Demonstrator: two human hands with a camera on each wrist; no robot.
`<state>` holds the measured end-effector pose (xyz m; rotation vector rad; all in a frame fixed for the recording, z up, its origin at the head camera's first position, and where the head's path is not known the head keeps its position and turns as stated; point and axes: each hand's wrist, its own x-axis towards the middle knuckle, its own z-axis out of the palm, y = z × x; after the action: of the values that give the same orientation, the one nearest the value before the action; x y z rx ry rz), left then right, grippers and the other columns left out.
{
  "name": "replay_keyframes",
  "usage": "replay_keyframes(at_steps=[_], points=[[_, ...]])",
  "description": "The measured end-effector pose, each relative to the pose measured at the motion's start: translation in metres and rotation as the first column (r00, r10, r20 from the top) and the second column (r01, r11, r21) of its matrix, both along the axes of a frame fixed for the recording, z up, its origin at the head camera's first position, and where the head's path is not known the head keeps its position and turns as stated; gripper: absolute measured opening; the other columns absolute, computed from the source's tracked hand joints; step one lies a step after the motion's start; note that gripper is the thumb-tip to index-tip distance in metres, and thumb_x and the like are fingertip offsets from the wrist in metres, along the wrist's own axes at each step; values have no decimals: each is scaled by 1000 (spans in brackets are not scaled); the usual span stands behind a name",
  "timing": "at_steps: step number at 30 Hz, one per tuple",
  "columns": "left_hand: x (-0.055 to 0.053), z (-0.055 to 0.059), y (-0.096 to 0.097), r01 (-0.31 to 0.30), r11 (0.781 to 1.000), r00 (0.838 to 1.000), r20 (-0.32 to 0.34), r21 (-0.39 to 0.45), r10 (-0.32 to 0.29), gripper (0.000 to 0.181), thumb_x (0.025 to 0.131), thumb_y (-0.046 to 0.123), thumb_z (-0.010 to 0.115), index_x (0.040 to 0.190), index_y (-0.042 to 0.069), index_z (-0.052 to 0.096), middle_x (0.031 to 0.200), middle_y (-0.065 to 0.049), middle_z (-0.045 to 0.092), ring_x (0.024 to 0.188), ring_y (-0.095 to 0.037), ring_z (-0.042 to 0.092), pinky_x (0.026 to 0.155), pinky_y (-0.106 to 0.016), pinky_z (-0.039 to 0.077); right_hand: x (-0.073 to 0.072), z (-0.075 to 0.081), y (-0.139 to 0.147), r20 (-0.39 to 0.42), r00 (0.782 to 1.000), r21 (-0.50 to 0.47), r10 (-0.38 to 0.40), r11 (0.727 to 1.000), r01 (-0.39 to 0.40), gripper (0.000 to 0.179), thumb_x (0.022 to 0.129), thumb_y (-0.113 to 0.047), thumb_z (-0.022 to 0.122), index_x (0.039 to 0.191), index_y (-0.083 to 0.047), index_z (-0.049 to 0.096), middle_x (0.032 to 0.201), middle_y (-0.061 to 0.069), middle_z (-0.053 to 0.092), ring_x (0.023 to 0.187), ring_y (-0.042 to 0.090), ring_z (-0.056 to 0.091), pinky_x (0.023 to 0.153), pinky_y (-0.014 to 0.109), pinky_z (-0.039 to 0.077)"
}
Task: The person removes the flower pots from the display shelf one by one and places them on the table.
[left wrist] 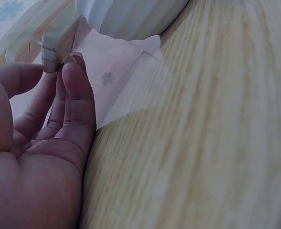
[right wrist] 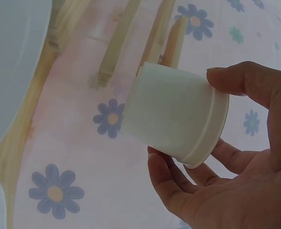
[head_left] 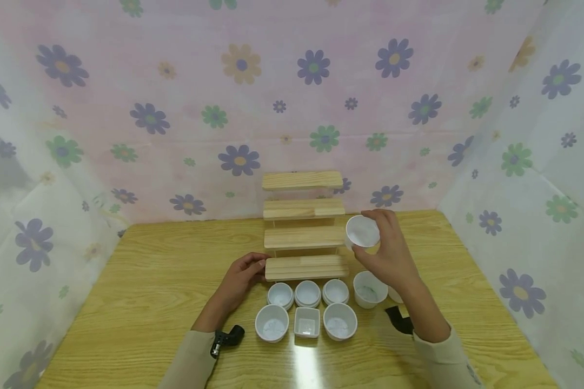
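A stepped wooden display stand [head_left: 304, 237] with tiered boards stands at the back of the table. At the left end of its lowest board [left wrist: 52, 47], my left hand [head_left: 238, 281] pinches the wood between thumb and fingers. My right hand [head_left: 391, 256] holds a smooth white cup [head_left: 363, 232] by its rim, beside the stand's right side. The right wrist view shows the thumb on one side of this cup [right wrist: 171, 112] and fingers on the other. Its mouth faces the head camera. Below the right hand stands a white tub [head_left: 370, 297].
Before the stand, three small white ramekins [head_left: 307, 293] form a row. Nearer are two round white bowls [head_left: 272, 323] with a square white dish [head_left: 307, 322] between them. Another white piece [head_left: 396, 294] is partly hidden by the right hand. Flowered cloth [head_left: 282, 92] hangs behind the table.
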<state>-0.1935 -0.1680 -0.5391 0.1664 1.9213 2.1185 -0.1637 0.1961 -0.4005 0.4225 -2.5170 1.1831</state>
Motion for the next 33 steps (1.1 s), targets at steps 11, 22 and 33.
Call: replay_keyframes(at_steps=[11, 22, 33], points=[[0, -1, 1, -2, 1000, 1000, -1, 9, 2, 35, 111, 19, 58, 136, -7, 60, 118, -11, 71, 99, -22, 69, 84, -32, 59, 2, -7, 19, -11, 999, 26, -38, 999, 39, 66, 81, 5, 81, 142, 0, 55, 144, 24, 45, 126, 46, 52, 98, 64, 47], [0, -2, 0, -1, 1000, 1000, -4, 15, 1, 35, 112, 18, 57, 136, -8, 60, 119, -9, 71, 98, -21, 69, 83, -31, 59, 6, -11, 37, 13, 997, 39, -77, 996, 76, 67, 82, 4, 80, 143, 0, 53, 145, 27, 42, 126, 49, 51, 99, 68, 46], [1, 0, 0, 8, 1000, 1000, -11, 9, -8, 36, 112, 18, 57, 136, -8, 60, 118, -10, 71, 97, -20, 69, 83, -30, 59, 12, -15, 54, 29, 994, 59, -103, 993, 101, 66, 81, 4, 79, 142, 3, 53, 144, 29, 41, 122, 51, 51, 95, 69, 47]])
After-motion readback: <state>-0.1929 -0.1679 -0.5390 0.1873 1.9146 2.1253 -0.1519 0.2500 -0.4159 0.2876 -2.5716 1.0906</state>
